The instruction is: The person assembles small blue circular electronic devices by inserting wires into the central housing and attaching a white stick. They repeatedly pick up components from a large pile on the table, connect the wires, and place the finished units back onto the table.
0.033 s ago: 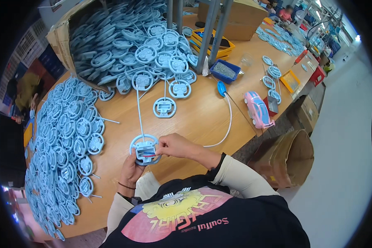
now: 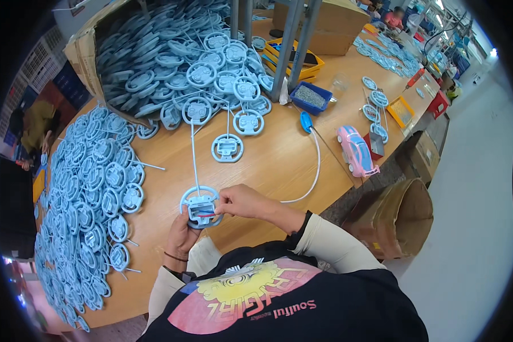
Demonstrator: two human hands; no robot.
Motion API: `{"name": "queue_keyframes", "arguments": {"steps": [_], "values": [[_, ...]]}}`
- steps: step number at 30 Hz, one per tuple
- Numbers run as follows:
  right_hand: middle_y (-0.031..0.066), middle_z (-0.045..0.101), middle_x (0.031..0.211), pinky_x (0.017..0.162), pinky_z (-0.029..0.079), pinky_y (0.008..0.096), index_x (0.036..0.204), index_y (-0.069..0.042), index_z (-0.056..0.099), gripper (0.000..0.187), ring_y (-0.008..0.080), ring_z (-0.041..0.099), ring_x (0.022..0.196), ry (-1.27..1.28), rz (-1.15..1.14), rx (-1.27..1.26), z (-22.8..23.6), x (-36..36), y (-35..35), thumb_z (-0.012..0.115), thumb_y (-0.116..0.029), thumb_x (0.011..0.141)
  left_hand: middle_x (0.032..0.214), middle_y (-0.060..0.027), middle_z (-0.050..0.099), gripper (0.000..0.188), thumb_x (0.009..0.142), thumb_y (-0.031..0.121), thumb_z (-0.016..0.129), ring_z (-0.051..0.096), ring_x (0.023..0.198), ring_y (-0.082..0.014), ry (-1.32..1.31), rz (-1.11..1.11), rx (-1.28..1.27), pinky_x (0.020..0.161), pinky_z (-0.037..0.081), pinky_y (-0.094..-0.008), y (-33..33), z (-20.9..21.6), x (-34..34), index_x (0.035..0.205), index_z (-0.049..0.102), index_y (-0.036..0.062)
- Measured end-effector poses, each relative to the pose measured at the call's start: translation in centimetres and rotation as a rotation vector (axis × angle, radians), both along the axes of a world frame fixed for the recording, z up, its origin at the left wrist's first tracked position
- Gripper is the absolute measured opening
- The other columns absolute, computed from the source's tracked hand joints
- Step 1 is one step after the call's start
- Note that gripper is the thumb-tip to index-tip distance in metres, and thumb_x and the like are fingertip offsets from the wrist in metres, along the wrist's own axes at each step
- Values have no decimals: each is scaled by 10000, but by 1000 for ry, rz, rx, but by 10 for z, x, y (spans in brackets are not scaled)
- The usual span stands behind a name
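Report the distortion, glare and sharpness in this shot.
Head view: fisheye distortion, black corners; head view: bright glare from a light at upper right; head view: distant person indistinct, while the held light-blue steering wheel looks clearer.

Bright, even light covers the tan wood-grained tabletop (image 2: 273, 171), with soft, faint shadows. A small white lamp (image 2: 493, 52) flares at the upper right. Inside the large brown cardboard box (image 2: 84, 64), the light is dimmer. The bare left hand (image 2: 181, 235) and bare right hand (image 2: 242, 201) look fairly sharp, while far detail softens. Fisheye curvature bends straight edges, and the corners fall to black.
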State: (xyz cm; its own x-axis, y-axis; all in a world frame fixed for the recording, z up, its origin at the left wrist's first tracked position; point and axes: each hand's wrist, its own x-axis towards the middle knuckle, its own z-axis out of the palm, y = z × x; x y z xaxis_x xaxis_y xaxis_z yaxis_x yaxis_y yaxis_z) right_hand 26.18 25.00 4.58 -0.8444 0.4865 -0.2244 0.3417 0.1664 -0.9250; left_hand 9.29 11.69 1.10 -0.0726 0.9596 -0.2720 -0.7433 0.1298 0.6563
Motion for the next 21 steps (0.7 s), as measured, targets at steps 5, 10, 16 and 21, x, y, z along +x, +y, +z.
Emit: {"name": "queue_keyframes", "arguments": {"steps": [5,10,16,21], "values": [[70,583,597,475,424,258,704,-36,561,231,126,551,513,-13,40,205,-22,-4,-6,673,-236,738,1072,-98,576,457,914,369,411,570,962,-196,112,-12,-104,845,464,-342,-10,-28,-17,1207,425,20],[74,590,622,505,434,274,724,-26,563,255,135,562,555,-16,37,31,-26,-1,7,670,-256,746,1120,-85,560,375,914,281,455,553,989,-202,191,607,-2,823,470,-327,-51,-19,-155,1187,458,25],[39,516,595,475,377,257,697,-16,550,250,100,454,533,46,-11,130,-34,13,31,618,-237,791,1145,-142,514,497,819,373,507,498,1057,-273,661,597,-3,913,394,-414,12,27,-174,1171,463,25],[35,534,635,442,387,242,840,-36,565,214,125,462,506,89,-231,21,-37,37,46,616,-239,793,1047,-173,551,607,687,433,632,511,1005,-313,1452,-268,-420,865,416,-410,173,-32,-73,1116,512,21]]}}
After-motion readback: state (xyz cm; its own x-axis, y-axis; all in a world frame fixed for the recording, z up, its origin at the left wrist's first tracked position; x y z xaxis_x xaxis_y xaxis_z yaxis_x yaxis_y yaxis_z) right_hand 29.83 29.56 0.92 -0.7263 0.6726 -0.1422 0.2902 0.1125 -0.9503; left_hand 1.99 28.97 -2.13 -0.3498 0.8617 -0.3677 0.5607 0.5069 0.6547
